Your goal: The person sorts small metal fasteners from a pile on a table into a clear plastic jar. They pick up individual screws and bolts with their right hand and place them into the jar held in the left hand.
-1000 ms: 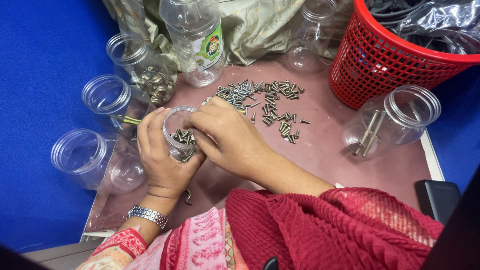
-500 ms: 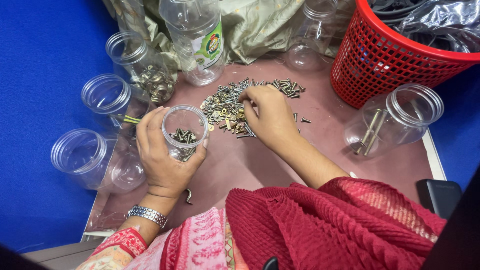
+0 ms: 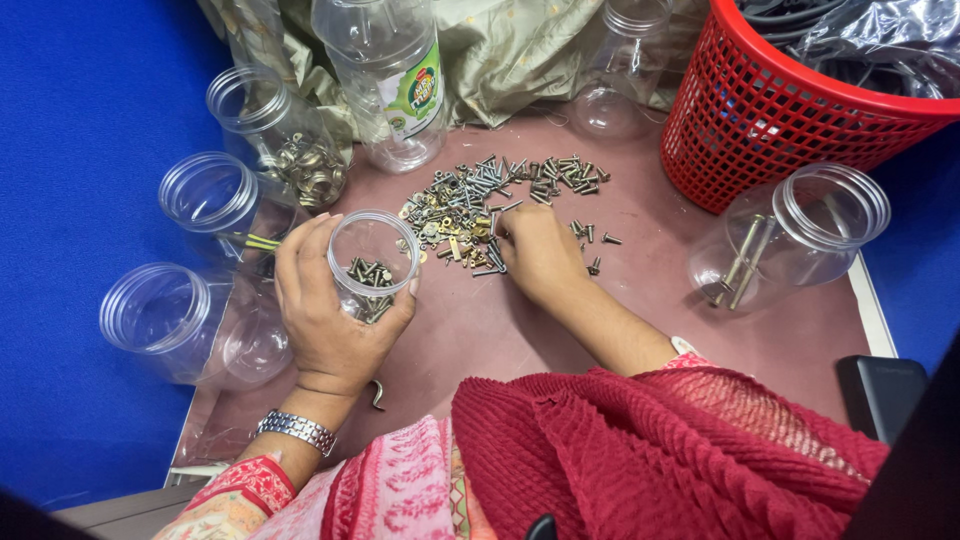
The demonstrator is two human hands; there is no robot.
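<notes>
L hand (image 3: 325,310) gripped a clear plastic jar (image 3: 372,262) w/ screws inside, at 9 o'clock of the screw pile (image 3: 480,205). R hand (image 3: 537,250) rested fingertips-down on the pile's 5 o'clock edge; pinch hidden, can't tell.

Table (image 3: 560,330): dull reddish-brown top, pale trim along its right edge, blue surfaces beyond both sides.

- Near the far edge, centre: a loose pile of screws (image 3: 480,205), bolts and small brass pieces, spread flat on the top.
- Far edge: a crumpled pale cloth (image 3: 520,50), with a tall clear bottle (image 3: 385,80) and a clear empty jar (image 3: 620,75) standing in front of it.
- Far right corner: a red mesh basket (image 3: 790,120).
- Right edge: a clear jar with long bolts (image 3: 790,245), lying on its side.
- Left edge: three clear jars (image 3: 205,200) on their sides, the farthest holding what looked like washers.
- Near edge: a small metal hook (image 3: 377,395).
- Near right corner: a dark flat device (image 3: 885,395).
</notes>
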